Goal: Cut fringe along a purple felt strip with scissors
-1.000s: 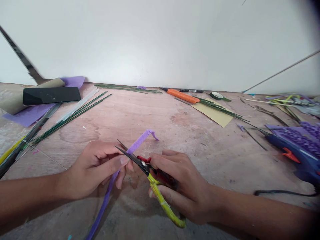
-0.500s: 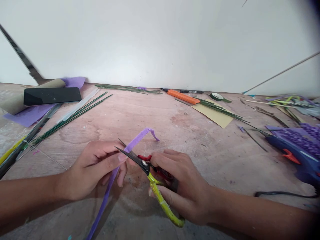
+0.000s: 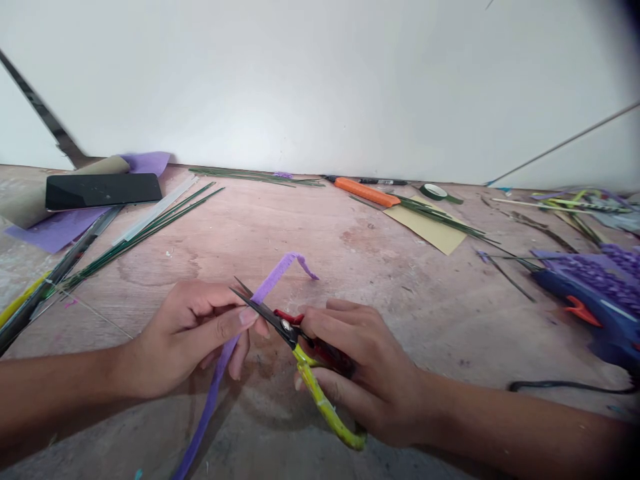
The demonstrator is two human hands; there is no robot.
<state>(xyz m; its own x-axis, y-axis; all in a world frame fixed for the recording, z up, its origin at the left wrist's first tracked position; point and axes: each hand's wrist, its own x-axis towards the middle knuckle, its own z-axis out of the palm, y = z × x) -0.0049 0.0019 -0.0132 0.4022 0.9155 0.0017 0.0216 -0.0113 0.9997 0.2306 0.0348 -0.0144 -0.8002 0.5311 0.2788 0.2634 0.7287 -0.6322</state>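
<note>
A long, narrow purple paper strip (image 3: 216, 387) is pinched between the thumb and fingers of my left hand (image 3: 200, 337). Its upper end bends over to the right above the table, while the lower end hangs down past the bottom of the view. My right hand (image 3: 360, 370) grips a pair of scissors (image 3: 286, 327) with one yellow and one red handle. The dark blades point left and lie across the strip, slightly parted at the tips, right by my left thumb. Part of the red handle is hidden behind my right fingers.
On the left lie a phone (image 3: 103, 191), purple paper (image 3: 55, 230) and green wires (image 3: 150, 233). An orange cutter (image 3: 367, 192), a beige card (image 3: 435, 233) and green tape (image 3: 434, 192) are at the back. A blue glue gun (image 3: 585, 307) with a black cord is at right.
The scissor blades have closed slightly over the strip. Both hands stay in nearly the same place, and the strip's bent end has shifted a little.
</note>
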